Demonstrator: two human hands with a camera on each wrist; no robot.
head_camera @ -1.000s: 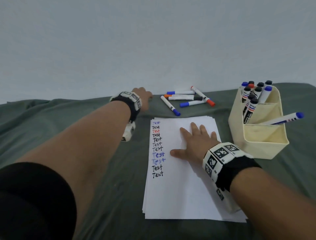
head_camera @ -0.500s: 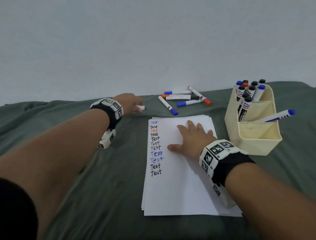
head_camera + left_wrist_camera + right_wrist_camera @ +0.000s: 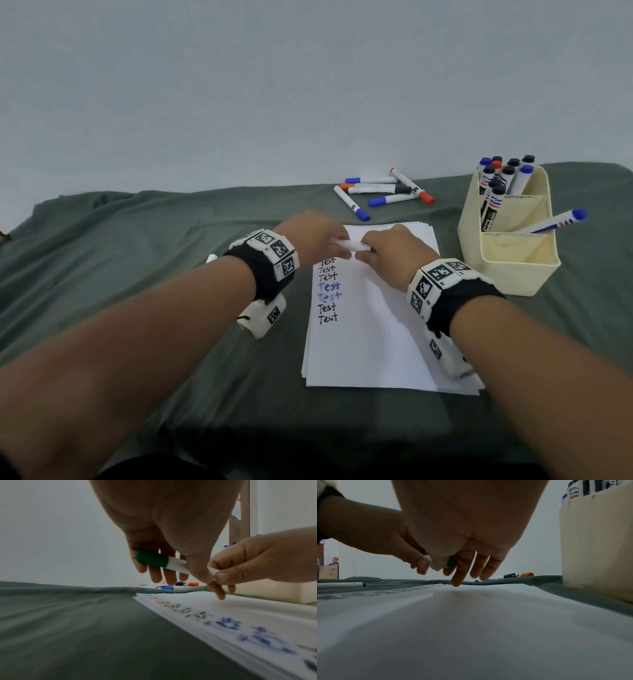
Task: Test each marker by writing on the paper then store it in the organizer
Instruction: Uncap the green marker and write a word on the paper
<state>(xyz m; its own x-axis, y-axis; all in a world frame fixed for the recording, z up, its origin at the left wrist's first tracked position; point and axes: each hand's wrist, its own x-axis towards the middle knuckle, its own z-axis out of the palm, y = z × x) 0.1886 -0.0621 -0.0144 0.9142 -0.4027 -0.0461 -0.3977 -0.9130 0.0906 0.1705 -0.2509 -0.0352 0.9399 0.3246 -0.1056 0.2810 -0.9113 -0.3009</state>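
Both hands meet over the top end of the paper, sharing one green-capped marker. The left hand holds the capped end, thumb and curled fingers closed round it with the green cap jutting out past them; the right hand pinches the bare white tail end between thumb and forefinger, its other fingers hanging loose, one tip apparently at the sheet. The marker is clear of the paper and its cap is still on, so the step in hand appears to be uncapping — or passing it to the writing hand. To do it well, I judge the pull should run straight along the barrel, the cap should stay in the left hand for refitting, and the next word should go below the last black "Test", where the sheet is blank. The paper is a loose stack on soft green cloth, so it may slide or dent under the nib; steadying it with the free hand would help. Containers: the cream organizer, just right of the paper, has its far compartment packed with upright markers capped black, blue and red, and one blue-capped marker leaning out of a nearer compartment. Whether anything lies deeper cannot be told. Untested markers lie in a loose heap beyond the paper, and another marker lies on the cloth to its left.
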